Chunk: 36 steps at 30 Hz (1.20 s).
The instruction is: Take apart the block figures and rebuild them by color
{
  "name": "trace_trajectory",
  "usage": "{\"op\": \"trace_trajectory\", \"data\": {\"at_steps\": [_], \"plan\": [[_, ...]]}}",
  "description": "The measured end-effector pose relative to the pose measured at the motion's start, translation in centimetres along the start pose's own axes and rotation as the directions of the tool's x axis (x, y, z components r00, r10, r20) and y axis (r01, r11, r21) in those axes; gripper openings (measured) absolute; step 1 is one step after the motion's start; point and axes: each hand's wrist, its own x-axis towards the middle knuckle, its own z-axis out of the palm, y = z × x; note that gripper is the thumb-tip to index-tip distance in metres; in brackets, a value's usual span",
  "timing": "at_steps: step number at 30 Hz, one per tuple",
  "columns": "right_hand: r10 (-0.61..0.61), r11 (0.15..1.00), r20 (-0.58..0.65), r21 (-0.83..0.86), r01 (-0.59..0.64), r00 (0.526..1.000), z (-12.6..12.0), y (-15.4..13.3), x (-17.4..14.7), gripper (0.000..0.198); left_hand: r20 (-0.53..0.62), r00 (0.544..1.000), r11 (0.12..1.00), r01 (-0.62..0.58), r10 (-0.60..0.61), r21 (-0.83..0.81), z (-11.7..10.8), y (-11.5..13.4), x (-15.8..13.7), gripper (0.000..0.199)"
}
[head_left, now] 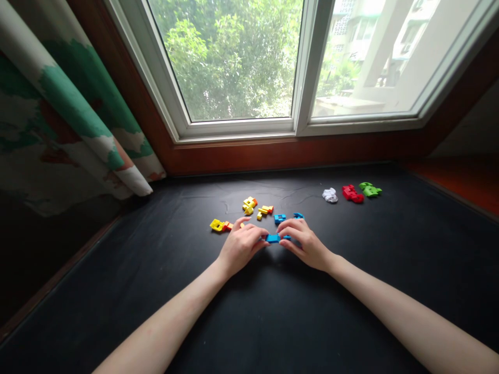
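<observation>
Between my two hands is a small blue plastic toy piece (273, 238), just above or on the black surface. My left hand (242, 244) pinches its left end with thumb and fingers. At its right end the fingertips of my right hand (306, 241) are closed on it, with a bit of blue showing between them. Right behind my fingers lie a blue block (279, 218) with a notch and another blue piece (298, 215), partly hidden by my right hand. Yellow and orange pieces (220, 225) lie beside my left hand, partly covered by it.
More yellow and orange pieces (249, 204) and a small yellow figure part (265, 211) lie beyond my hands. Farther right sit white (330, 195), red (353, 194) and green (370, 189) clusters. A window (237, 130) borders the black surface (249, 322); a curtain (128, 171) hangs at left.
</observation>
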Motion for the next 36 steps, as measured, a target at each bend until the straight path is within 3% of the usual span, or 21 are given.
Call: {"op": "trace_trajectory", "data": {"at_steps": [18,24,30,36], "plan": [[0.032,0.999,0.025,0.010,-0.032,0.999,-0.2,-0.3,0.1,0.010,0.036,0.999,0.998,-0.028,0.026,0.051,-0.1,0.1,0.0,0.020],[0.054,0.997,0.019,0.046,-0.055,0.998,0.1,-0.3,0.2,0.007,-0.011,0.999,0.991,-0.052,0.053,0.123,-0.5,0.7,0.1,0.013],[0.148,0.988,-0.115,0.052,-0.143,0.982,-1.1,0.6,0.2,0.012,-0.089,0.995,0.992,-0.022,0.033,0.123,-0.5,0.8,0.1,0.013],[0.185,0.974,-0.182,-0.099,-0.205,0.966,-3.1,3.6,-0.6,0.019,0.018,1.000,0.991,-0.008,0.006,0.130,-0.1,1.5,0.1,0.015]]}}
